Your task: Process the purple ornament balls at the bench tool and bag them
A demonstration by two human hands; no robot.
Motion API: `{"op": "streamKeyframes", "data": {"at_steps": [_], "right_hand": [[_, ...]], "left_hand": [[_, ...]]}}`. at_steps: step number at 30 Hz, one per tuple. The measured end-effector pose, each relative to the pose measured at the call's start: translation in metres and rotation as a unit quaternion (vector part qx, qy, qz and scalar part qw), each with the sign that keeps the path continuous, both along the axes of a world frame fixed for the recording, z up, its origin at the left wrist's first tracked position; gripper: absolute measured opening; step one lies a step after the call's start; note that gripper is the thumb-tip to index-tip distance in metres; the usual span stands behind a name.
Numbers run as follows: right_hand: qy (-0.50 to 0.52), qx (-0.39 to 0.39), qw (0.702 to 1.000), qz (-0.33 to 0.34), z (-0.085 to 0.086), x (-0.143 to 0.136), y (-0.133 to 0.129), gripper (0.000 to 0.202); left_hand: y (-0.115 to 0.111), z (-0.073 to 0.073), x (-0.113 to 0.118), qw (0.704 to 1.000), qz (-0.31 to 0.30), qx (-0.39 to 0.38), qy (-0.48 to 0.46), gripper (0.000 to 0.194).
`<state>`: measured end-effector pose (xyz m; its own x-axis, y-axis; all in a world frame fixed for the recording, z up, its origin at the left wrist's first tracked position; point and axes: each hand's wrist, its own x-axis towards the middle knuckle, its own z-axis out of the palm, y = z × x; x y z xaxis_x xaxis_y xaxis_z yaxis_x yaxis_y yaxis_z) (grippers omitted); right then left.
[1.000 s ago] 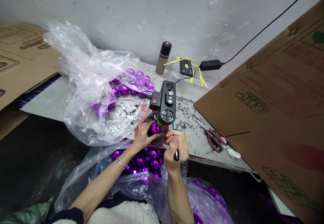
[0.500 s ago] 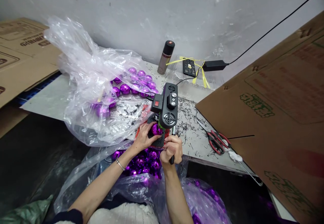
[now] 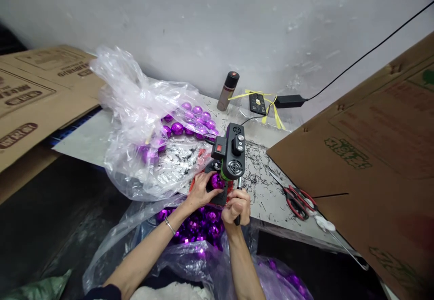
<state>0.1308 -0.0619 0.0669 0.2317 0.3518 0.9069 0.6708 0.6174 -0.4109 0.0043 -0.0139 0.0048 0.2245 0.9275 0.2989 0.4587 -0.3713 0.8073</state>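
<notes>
My left hand (image 3: pixel 202 190) is closed round a shiny purple ball (image 3: pixel 217 181), thumb and fingers on its near and left sides. The ball sits under the head of a small black bench drill press (image 3: pixel 233 153) with a red switch. My right hand (image 3: pixel 237 206) grips the black-handled lever (image 3: pixel 238 219) at the machine's right side. Below the table edge, an open plastic bag (image 3: pixel 111 246) holds many faceted purple balls (image 3: pixel 193 225). The part of the ball beneath the drill head is hidden.
A clear bag (image 3: pixel 125 110) with finished-looking purple balls (image 3: pixel 176 128) lies at left. Behind stand a spray can (image 3: pixel 228 91) and a power adapter (image 3: pixel 290 101). Scissors (image 3: pixel 298 200) lie right, beside a large carton (image 3: pixel 366 155). Black shavings litter the tabletop (image 3: pixel 267 200).
The whole view has shifted, so everything appears slightly lower and further right. Both hands keep their places on the ball and the lever; no clear movement of either shows.
</notes>
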Motion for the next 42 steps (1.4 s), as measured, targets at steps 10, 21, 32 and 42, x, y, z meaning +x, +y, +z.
{"op": "streamKeyframes", "data": {"at_steps": [10,21,32,42], "right_hand": [[0.048,-0.05,0.997,0.014,0.052,0.0,-0.003,0.038],[0.037,-0.071,0.996,0.029,0.067,-0.005,-0.008,0.036],[0.017,-0.056,0.998,0.021,0.06,-0.005,-0.007,0.034],[0.04,-0.074,0.996,0.022,0.068,-0.008,-0.007,0.035]], "left_hand": [[0.001,-0.002,0.0,1.0,-0.023,-0.013,-0.011,0.062],[0.044,0.054,-0.072,0.989,0.081,0.087,0.09,0.04],[0.188,0.092,-0.093,0.923,0.171,-0.028,0.343,0.044],[0.104,0.089,-0.118,0.99,0.089,-0.064,-0.092,0.059]]}}
